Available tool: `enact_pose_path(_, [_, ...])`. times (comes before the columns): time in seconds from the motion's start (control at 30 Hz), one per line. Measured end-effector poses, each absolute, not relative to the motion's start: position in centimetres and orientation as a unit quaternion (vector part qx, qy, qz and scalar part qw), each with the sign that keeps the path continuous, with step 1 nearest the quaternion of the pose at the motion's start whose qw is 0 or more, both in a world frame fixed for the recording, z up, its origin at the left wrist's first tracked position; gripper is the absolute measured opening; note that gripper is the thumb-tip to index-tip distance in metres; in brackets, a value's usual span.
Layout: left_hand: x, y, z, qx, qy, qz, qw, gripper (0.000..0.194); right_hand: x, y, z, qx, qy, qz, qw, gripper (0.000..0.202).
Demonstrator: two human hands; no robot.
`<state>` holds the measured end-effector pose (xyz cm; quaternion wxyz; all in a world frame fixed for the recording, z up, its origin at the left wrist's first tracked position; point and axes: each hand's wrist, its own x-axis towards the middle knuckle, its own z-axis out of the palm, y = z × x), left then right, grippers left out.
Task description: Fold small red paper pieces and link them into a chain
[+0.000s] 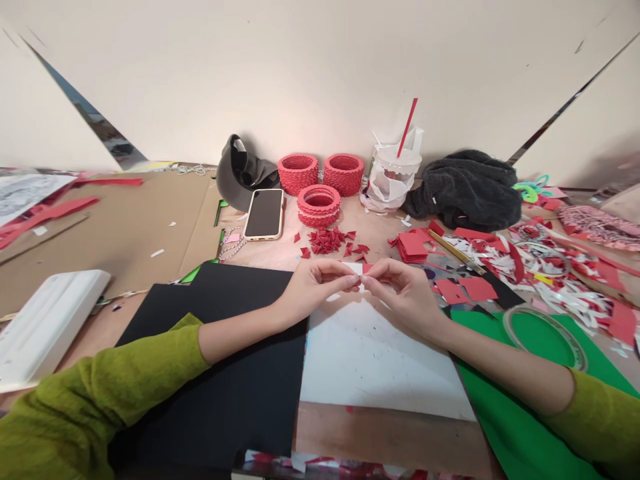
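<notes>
My left hand point(320, 283) and my right hand point(400, 290) meet fingertip to fingertip above a white sheet point(380, 360). Both are closed in a pinch; whatever lies between the fingertips is too small and covered to make out. A bit of red paper point(367, 268) shows just behind the right fingers. Beyond the hands lies a heap of small folded red paper triangles point(327, 240). Behind it stand three red rings built of folded paper, the nearest ring point(319, 208) lower than the others. A stack of red paper squares point(413, 245) sits past my right hand.
Black card point(215, 347) lies left, green card point(530, 400) with a tape roll point(507, 327) right. Paper scraps point(555, 267) and a yellow cutter point(455, 251) are at right. A phone point(265, 215), cap point(240, 173), cup point(395, 170) and dark cloth point(467, 190) line the back.
</notes>
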<state>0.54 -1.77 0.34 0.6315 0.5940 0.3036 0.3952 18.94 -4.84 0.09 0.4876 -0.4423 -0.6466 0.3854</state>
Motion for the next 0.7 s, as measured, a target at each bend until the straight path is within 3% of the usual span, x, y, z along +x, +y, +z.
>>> enact_pose_path(0.23, [0.5,-1.2,0.3,0.574,0.312,0.425,0.626,0.015,19.4,-4.4,0.6,-0.475,-0.689,0.306,0.454,0.010])
enact_pose_path(0.43, [0.4,-0.4,0.2,0.516,0.363,0.514,0.581,0.033,19.9,-4.0,0.6,-0.533,-0.737,0.165,0.383,0.025])
enact_pose_path(0.7, [0.5,-0.1,-0.2,0.479,0.360,0.519,0.610,0.028,20.3,-3.6,-0.4,-0.533,-0.752,0.165,0.350,0.031])
